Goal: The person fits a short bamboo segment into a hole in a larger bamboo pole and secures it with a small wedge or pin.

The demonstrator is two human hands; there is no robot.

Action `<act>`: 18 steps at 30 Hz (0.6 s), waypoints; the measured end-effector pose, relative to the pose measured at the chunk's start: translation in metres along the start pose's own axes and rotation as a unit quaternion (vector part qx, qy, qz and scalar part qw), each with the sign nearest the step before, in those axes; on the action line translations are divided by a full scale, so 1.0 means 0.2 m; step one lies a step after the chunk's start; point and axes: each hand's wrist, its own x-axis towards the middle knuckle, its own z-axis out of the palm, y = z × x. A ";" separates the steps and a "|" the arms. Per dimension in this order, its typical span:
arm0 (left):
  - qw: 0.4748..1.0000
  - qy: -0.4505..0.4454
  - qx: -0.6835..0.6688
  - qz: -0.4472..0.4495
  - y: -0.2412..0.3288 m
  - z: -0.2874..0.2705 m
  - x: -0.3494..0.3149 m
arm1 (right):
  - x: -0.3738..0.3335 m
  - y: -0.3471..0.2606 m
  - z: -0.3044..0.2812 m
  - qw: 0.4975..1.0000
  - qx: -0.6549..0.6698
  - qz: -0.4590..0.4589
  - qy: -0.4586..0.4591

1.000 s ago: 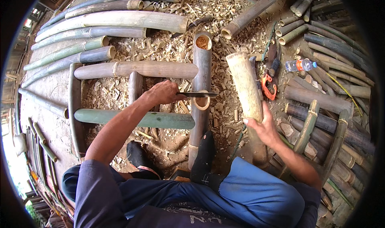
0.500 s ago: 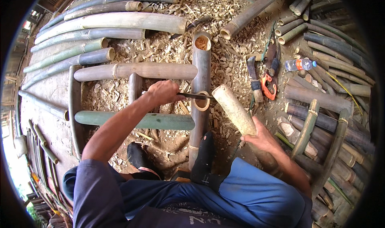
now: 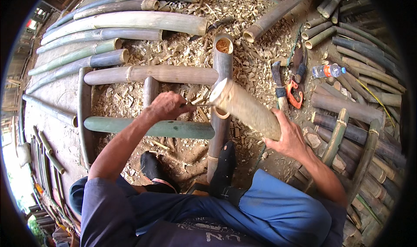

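Note:
My left hand (image 3: 165, 107) is closed round a narrow metal bar (image 3: 200, 105), chisel-like, that points right toward the upright bamboo pole (image 3: 219, 134). A round hole (image 3: 221, 113) is cut in that pole's side. In my right hand (image 3: 287, 136) is a short thick pale log (image 3: 249, 110), gripped at its near end. Its far end, slightly blurred, covers part of the hole and meets or hides the bar's tip; whether they touch I cannot tell. Two bamboo rails, one brownish (image 3: 169, 74) and one green (image 3: 152, 127), join the pole from the left.
Bamboo lengths lie in rows at the upper left (image 3: 126, 23) and in a stack on the right (image 3: 347, 101). Wood chips (image 3: 182, 43) cover the ground. A curved-blade knife (image 3: 278, 80), an orange-handled saw (image 3: 295, 95) and a plastic bottle (image 3: 328, 70) lie to the right.
My right hand has swung the pale log leftward over the hole and the bar's end. The left hand stays in nearly the same place, still gripping the bar.

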 end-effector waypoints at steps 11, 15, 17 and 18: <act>0.997 -0.033 0.064 -0.036 -0.13 -0.08 0.07 | 0.16 -0.01 0.27 0.989 0.050 0.077 -0.112; 0.996 -0.028 0.082 -0.033 -0.13 -0.01 0.00 | 0.19 -0.02 0.19 0.992 0.046 0.074 -0.096; 0.995 0.027 0.093 0.015 -0.07 0.03 -0.08 | 0.18 0.04 0.19 0.995 0.087 0.038 -0.033; 0.992 0.063 0.095 0.054 -0.04 0.04 -0.13 | 0.17 0.05 0.19 0.994 0.106 0.021 -0.002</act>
